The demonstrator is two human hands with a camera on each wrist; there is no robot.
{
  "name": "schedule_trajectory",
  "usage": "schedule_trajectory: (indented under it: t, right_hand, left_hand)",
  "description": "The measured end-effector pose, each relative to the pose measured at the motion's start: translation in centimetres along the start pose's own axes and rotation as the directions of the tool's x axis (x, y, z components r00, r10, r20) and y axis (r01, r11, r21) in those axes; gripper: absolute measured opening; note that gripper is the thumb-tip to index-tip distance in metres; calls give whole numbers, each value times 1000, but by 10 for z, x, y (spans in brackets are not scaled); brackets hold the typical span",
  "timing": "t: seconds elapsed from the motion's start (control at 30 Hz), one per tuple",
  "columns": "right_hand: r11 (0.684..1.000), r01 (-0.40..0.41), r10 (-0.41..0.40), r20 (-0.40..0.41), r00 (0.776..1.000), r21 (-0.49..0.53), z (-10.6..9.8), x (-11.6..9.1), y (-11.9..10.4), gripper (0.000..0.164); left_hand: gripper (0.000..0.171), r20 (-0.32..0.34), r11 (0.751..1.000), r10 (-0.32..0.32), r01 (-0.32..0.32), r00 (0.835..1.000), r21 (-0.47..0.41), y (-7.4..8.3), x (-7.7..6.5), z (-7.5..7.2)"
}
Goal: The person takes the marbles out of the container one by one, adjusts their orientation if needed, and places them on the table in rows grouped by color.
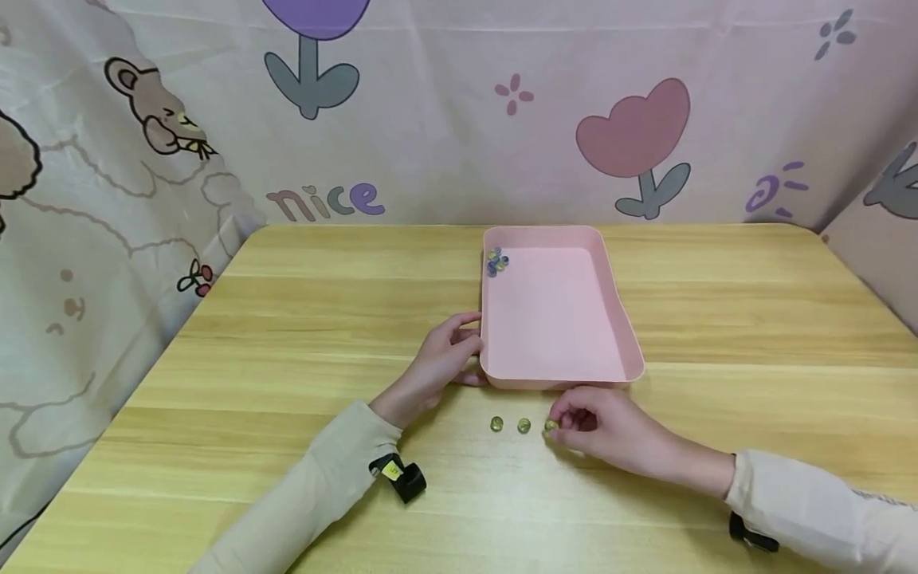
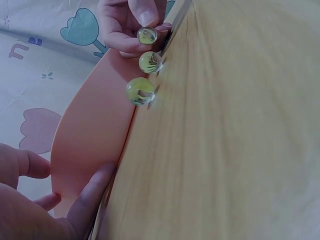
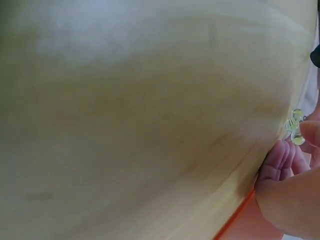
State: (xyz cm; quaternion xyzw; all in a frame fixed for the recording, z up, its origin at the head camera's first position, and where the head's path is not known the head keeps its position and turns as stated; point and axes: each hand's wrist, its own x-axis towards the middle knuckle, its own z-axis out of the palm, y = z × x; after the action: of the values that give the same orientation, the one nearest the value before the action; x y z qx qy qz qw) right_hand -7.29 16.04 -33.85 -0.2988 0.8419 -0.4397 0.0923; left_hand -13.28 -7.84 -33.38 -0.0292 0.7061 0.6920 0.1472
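Note:
Three clear marbles with yellow-green swirls form a row on the table in front of the pink tray [image 1: 555, 319]. My right hand [image 1: 606, 418] pinches the rightmost marble [image 1: 551, 426] between thumb and finger; the left wrist view shows this grip on the marble [image 2: 147, 35] too. Left of it lie the middle marble [image 1: 524, 426] and the left marble [image 1: 496, 424], both untouched. With its fingers against the tray's left wall near the front corner, my left hand [image 1: 445, 359] steadies nothing else. Inside the tray, a cluster of blue and yellow marbles [image 1: 496, 261] sits at the far left.
The wooden table [image 1: 323, 319] runs back to a patterned cloth [image 1: 445, 119], which also hangs along the left and right sides. A black wrist camera [image 1: 407, 481] sits at the left cuff, and another wrist device [image 1: 753, 536] below the right sleeve.

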Motion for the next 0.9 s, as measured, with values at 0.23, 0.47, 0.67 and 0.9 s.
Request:
schedule_trajectory:
  t: [0.23, 0.47, 0.67, 0.9]
  right_hand:
    - [1000, 8, -9, -8, 1000, -18, 2, 2, 1, 9]
    - [998, 21, -21, 2, 1000, -56, 2, 5, 3, 11]
    - [997, 43, -43, 5, 999, -71, 0, 8, 3, 12]
    - [998, -3, 6, 35, 999, -70, -2, 8, 1, 11]
  left_hand:
    - [55, -4, 1000, -8, 8, 1000, 8, 0, 0, 0]
    - [55, -3, 1000, -8, 8, 1000, -5, 0, 1, 1]
    - [55, -1, 1000, -2, 2, 1000, 3, 1, 2, 1]
    - [54, -5, 1000, -10, 10, 1000, 0, 1, 2, 1]
